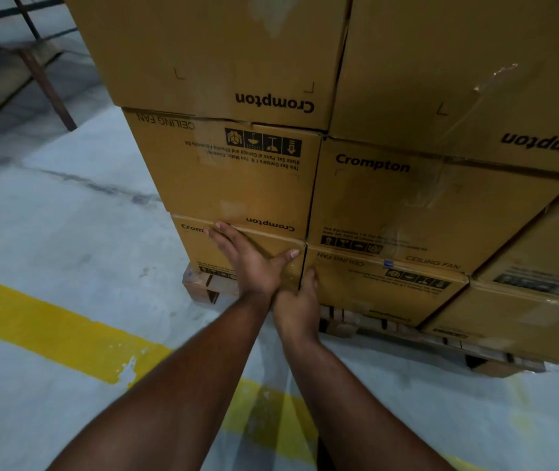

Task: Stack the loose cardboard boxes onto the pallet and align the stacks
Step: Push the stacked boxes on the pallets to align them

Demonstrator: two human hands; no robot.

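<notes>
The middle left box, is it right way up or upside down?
Upside down: the middle left box's Crompton name and handling symbols read inverted.

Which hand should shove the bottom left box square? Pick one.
Left. The left hand already lies flat on the bottom left box, fingers spread. The right hand sits at the seam, fingers curled at the neighbouring box's edge.

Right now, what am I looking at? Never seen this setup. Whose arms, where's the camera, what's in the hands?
No machine here: a person's bare arms, filmed by one wide-angle camera on their head, looking forward and down. Brown ceiling-fan boxes are stacked on a wooden pallet on a grey floor with a yellow line. The left hand lies flat, fingers straight, against the bottom corner box. The right hand touches the seam beside it. Neither hand holds anything; it looks like squaring the stack.
</notes>
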